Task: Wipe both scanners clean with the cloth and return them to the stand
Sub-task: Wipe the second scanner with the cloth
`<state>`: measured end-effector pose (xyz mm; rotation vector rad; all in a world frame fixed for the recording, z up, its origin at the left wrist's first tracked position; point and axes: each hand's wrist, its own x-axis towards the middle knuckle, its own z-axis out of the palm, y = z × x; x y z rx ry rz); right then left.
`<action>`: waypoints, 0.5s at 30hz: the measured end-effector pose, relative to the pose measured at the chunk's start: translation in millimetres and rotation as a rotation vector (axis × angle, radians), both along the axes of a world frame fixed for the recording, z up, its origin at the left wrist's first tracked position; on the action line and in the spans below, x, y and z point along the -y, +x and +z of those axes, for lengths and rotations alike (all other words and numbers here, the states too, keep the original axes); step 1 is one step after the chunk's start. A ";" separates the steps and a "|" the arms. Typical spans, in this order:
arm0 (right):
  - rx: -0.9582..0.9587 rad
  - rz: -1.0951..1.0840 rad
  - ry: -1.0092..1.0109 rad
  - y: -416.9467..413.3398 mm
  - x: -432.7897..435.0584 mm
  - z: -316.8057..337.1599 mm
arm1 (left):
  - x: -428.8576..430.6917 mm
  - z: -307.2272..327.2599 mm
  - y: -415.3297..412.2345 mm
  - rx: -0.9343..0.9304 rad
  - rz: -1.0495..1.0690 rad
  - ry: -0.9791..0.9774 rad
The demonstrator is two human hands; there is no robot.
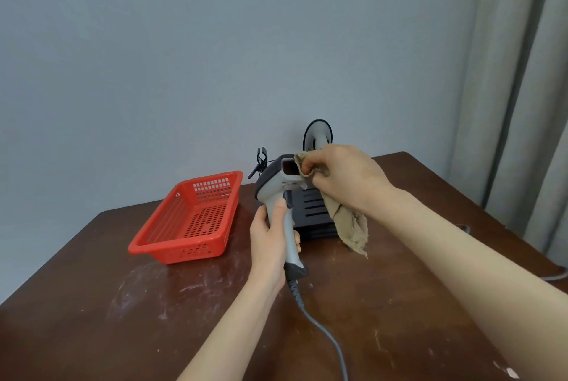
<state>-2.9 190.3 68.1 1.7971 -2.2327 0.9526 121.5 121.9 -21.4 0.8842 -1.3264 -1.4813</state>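
Above a scuffed brown bench (pixel 384 303), the left hand (pixel 272 242) is wrapped around the grip of a grey corded scanner (pixel 278 184), held upright. The right hand (pixel 344 177) pinches a tan cloth (pixel 347 220) against the scanner's head. A black stand (pixel 312 211) sits just behind; an empty red basket (pixel 187 217) lies to the left.

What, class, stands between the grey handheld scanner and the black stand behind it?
Only the crumpled beige cloth, hanging from the right hand in front of the black slotted stand. The left hand holds the grey handheld scanner by its handle. The red plastic basket sits off to the side.
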 end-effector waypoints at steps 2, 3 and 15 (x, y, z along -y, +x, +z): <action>-0.085 -0.121 0.065 -7.2 -0.8 -5.1 | -0.3 0.7 4.4 -0.028 0.011 0.031; -0.071 -0.178 0.075 -10.9 -2.2 -7.0 | 0.1 0.9 6.5 -0.049 0.016 0.055; 0.325 0.212 -0.317 33.1 1.6 -11.0 | -4.6 -5.7 2.4 -0.019 -0.003 -0.002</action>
